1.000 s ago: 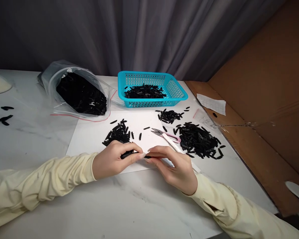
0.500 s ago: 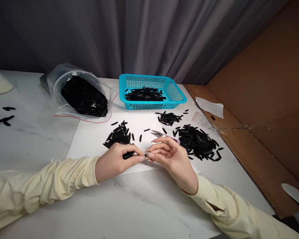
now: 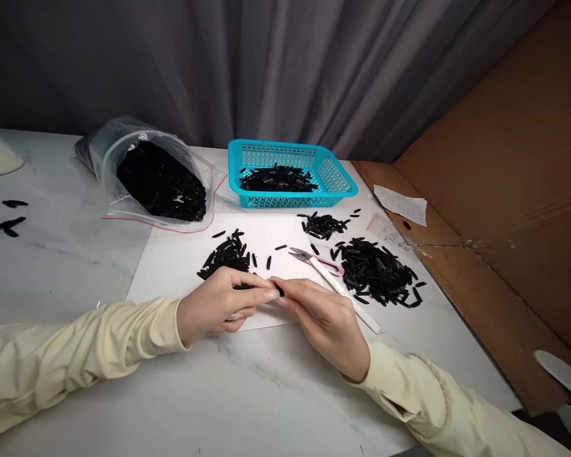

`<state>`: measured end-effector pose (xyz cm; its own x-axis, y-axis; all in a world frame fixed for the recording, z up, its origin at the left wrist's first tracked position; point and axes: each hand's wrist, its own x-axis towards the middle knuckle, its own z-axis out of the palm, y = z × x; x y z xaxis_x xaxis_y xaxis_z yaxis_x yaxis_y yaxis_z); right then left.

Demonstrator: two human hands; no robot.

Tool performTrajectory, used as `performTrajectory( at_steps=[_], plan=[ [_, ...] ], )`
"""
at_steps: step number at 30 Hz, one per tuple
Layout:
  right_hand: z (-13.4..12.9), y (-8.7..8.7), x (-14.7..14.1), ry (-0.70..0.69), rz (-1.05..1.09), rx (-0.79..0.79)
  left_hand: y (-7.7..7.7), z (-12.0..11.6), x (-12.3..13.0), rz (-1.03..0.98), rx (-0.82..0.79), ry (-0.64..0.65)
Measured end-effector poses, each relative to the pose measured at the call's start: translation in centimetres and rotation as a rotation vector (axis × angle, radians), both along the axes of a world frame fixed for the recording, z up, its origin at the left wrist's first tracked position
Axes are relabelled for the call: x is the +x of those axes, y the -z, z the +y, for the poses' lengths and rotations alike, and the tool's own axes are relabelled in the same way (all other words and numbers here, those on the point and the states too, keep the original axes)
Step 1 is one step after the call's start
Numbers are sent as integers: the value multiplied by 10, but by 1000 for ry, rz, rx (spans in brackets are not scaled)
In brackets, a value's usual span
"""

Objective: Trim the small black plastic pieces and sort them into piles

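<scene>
Between the fingertips of both hands is a small black elongated piece (image 3: pixel 280 290), mostly covered by the fingers. My left hand (image 3: pixel 226 298) pinches it from the left, thumb and forefinger closed. My right hand (image 3: pixel 326 317) is closed on it from the right, fingers nearly straight and pressed together. Just beyond my left hand lies a pile of similar black pieces (image 3: pixel 228 254) on white paper (image 3: pixel 171 254). Thread snips (image 3: pixel 321 260) with pink handles lie past my right hand, beside a narrow white strip (image 3: pixel 342 292).
A blue plastic basket (image 3: pixel 290 202) with black pieces stands at the back. Left of it, an open zip bag (image 3: pixel 109 165) holds many more. Two further piles (image 3: pixel 375 273) lie at the right, near a cardboard wall (image 3: pixel 514 158). A few loose pieces (image 3: pixel 2 227) are at far left.
My right hand has turned over, its fingers now extended and closed together where they were curled and spread. The snips' pink handles and the white strip have come into view.
</scene>
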<state>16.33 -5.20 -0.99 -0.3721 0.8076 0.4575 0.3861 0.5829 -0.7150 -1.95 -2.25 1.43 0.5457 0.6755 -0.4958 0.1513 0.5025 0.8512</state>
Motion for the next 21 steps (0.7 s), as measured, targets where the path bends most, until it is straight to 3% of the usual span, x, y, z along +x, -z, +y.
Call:
performTrajectory(
  at_steps=[8,12,14,18,21],
  plan=[
    [1,0,3,14,-257,177,1,7,-4,-26,-46,123],
    [5,-7,8,16,-415,303,1,6,-3,5,-26,82],
    [9,-16,18,55,-545,365,0,5,-2,18,-25,36],
    [18,-29,42,284,-935,414,-3,6,0,29,-44,-27],
    [23,-25,52,275,-1161,358,-4,6,1,35,-57,-42]
  ],
)
